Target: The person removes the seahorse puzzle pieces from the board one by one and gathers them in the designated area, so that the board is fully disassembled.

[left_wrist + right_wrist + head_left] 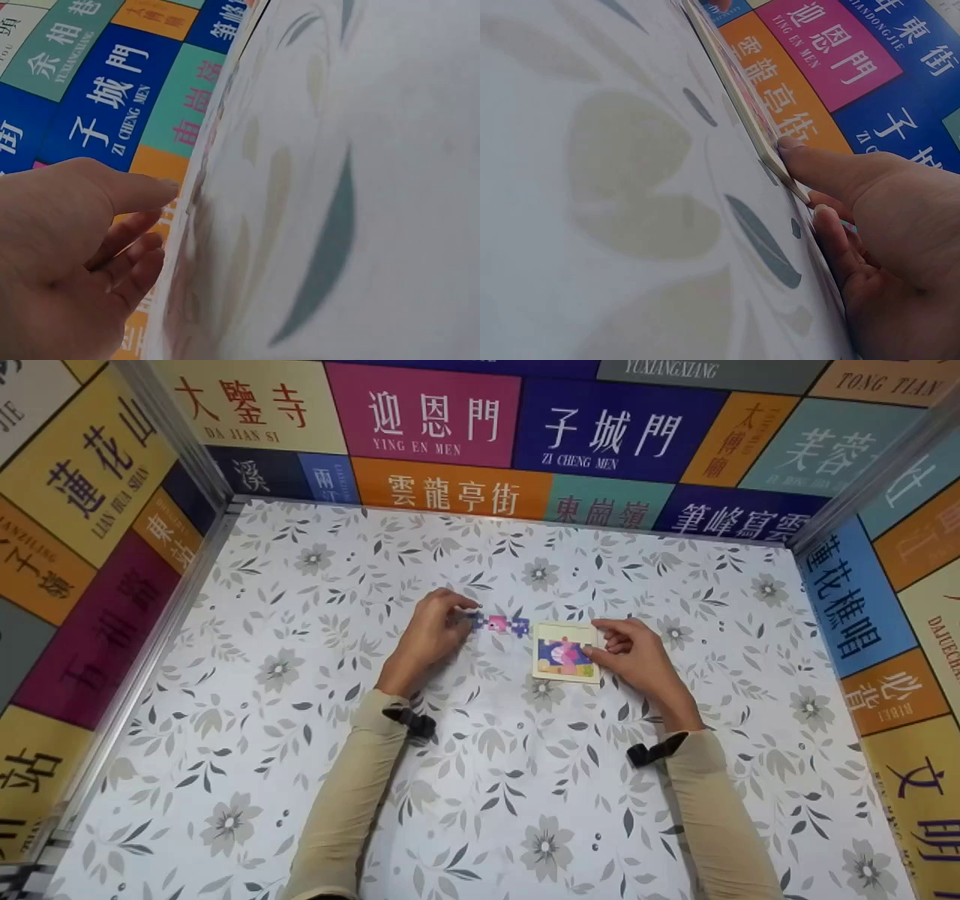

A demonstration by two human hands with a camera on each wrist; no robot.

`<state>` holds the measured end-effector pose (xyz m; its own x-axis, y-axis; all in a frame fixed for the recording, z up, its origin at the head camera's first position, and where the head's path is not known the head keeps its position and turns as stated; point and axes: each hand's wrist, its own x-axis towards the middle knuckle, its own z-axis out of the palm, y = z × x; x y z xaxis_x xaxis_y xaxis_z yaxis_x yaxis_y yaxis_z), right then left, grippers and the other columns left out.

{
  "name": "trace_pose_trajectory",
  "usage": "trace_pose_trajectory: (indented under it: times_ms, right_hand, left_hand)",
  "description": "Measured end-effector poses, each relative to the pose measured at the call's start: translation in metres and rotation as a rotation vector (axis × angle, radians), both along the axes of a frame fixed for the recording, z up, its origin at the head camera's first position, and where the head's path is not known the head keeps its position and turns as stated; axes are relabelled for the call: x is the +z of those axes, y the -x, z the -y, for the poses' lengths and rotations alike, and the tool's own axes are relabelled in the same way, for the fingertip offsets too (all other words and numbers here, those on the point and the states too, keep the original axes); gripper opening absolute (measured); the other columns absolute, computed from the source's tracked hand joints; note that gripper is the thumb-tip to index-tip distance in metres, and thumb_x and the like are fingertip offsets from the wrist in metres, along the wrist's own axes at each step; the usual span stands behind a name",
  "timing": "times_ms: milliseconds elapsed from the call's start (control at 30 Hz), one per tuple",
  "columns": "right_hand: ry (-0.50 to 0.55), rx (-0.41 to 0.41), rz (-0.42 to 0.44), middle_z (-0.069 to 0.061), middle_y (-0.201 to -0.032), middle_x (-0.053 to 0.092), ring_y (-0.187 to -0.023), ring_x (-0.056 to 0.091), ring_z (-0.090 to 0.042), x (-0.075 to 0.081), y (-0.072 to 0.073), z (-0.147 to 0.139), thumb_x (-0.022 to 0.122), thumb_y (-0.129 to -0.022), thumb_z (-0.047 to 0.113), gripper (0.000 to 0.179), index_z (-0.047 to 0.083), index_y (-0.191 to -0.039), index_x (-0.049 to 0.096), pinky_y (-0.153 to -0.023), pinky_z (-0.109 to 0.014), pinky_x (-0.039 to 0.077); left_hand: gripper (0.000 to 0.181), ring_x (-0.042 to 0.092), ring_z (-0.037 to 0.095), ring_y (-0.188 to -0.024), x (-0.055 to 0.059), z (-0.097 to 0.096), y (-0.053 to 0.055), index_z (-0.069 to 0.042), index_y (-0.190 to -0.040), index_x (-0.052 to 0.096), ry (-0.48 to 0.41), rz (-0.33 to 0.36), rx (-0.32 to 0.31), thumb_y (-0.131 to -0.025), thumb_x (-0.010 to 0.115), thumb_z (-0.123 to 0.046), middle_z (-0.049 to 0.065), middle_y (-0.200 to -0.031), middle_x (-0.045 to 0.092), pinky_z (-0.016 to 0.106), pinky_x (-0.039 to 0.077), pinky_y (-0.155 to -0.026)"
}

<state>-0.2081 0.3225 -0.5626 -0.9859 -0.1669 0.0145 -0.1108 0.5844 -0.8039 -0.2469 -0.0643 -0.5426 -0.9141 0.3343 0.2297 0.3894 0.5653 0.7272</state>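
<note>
A small square jigsaw puzzle tray with a cream rim lies flat on the patterned tabletop. Pink, purple and orange pieces fill its lower part, and its upper strip is bare. My right hand grips the tray's right side, thumb over the rim and forefinger by the upper corner. Left of the tray, a few loose jigsaw pieces in pink and purple lie in a row. Beside the row's left end is my left hand, its fingers loosely bent. In the left wrist view I see nothing between this hand's thumb and fingers.
Upright panels with coloured blocks of lettering border the table at the back and both sides. The white tabletop has a grey leaf and flower print. A dark strap sits on each wrist.
</note>
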Motion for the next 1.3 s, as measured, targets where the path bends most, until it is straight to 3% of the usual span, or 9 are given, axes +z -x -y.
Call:
trace_pose_trajectory:
  times_ms: [133,433,633,933,1167,1300]
  right_hand:
    - [0.003,0.002,-0.006,-0.013,-0.115,0.062,-0.092,0.06,-0.011,-0.001,0.0,-0.001,0.086,-0.095,0.033,0.057,0.012,-0.145,0.07,-0.08,-0.009,0.049]
    - [-0.02,-0.007,-0.001,-0.01,-0.115,0.061,-0.094,0.062,-0.013,0.001,0.002,0.0,0.086,-0.094,0.038,0.059,0.015,-0.146,0.069,-0.081,-0.009,0.05]
    - [-0.042,-0.013,0.0,-0.01,-0.115,0.063,-0.098,0.065,-0.016,0.002,0.003,-0.001,0.081,-0.098,0.043,0.055,0.017,-0.145,0.07,-0.082,-0.01,0.051]
    - [-0.002,-0.002,-0.029,-0.016,-0.114,0.063,-0.098,0.064,-0.015,-0.001,0.002,-0.002,0.076,-0.102,0.021,0.042,0.012,-0.143,0.072,-0.085,-0.008,0.052]
    - [-0.003,-0.012,-0.041,-0.016,-0.114,0.064,-0.097,0.065,-0.013,-0.003,0.001,-0.002,0.077,-0.102,0.019,0.042,0.012,-0.143,0.072,-0.084,-0.007,0.052]
    - [0.009,-0.007,-0.038,-0.017,-0.113,0.064,-0.097,0.065,-0.015,-0.001,0.001,-0.001,0.077,-0.101,0.019,0.042,0.011,-0.143,0.072,-0.085,-0.008,0.053]
  left_hand:
    - [0.027,0.072,0.034,-0.105,0.008,-0.014,-0.004,-0.002,-0.125,0.078,-0.015,0.0,-0.034,-0.098,0.076,-0.006,0.018,-0.119,0.074,0.043,0.061,-0.093]
    - [0.03,0.074,0.031,-0.111,0.017,-0.063,-0.021,0.003,-0.129,0.076,-0.051,0.091,-0.224,-0.103,0.073,-0.011,0.02,-0.125,0.075,0.037,0.063,-0.097]
    - [0.03,0.075,0.029,-0.108,0.017,-0.094,-0.026,0.002,-0.129,0.076,-0.042,0.087,-0.3,-0.102,0.073,-0.011,0.02,-0.122,0.077,0.038,0.062,-0.097]
    - [0.033,0.071,0.034,-0.11,0.013,-0.128,-0.03,0.002,-0.132,0.073,0.029,0.019,-0.341,-0.101,0.074,-0.01,0.021,-0.123,0.073,0.038,0.058,-0.099]
    - [0.037,0.065,0.03,-0.12,0.0,-0.142,-0.026,0.0,-0.134,0.072,0.081,0.021,-0.343,-0.099,0.071,-0.011,0.017,-0.128,0.07,0.036,0.054,-0.107]
    - [0.037,0.062,0.026,-0.119,-0.029,-0.148,-0.015,-0.004,-0.134,0.073,0.071,0.024,-0.328,-0.099,0.073,-0.018,0.013,-0.128,0.066,0.035,0.052,-0.108]
